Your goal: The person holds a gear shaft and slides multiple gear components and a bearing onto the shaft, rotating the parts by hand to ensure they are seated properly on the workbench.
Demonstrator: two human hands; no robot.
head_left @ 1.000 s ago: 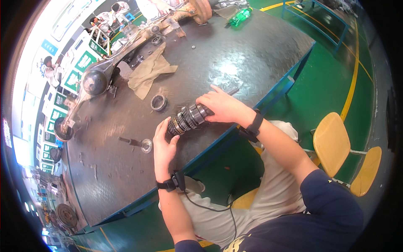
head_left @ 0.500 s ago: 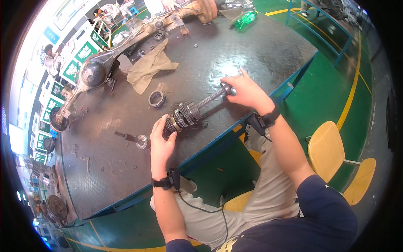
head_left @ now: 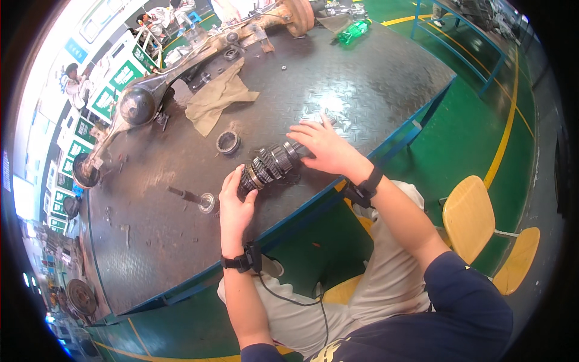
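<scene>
A transmission gear shaft (head_left: 274, 161) with several toothed gears lies at a slant over the metal table near its front edge. My left hand (head_left: 236, 202) is closed round the shaft's lower left end, thumb and fingers on opposite sides of it. At the upper right end of the gear stack, my right hand (head_left: 325, 148) grips a dark collar (head_left: 294, 149) on the shaft, covering most of the bare rod behind it. Beyond the gears sits a separate toothed ring (head_left: 228, 142). A short stemmed shaft with a round flange (head_left: 207, 203) lies left of my left hand.
A tan cloth (head_left: 220, 99) lies beyond the ring. A long axle housing (head_left: 136, 106) runs along the table's far left side. A green bottle (head_left: 354, 31) lies at the back. Yellow stools (head_left: 469, 217) stand to the right; other people are in the background.
My right hand has slid the collar down the shaft, from its far end to the gear stack. My left hand keeps its hold in nearly the same place.
</scene>
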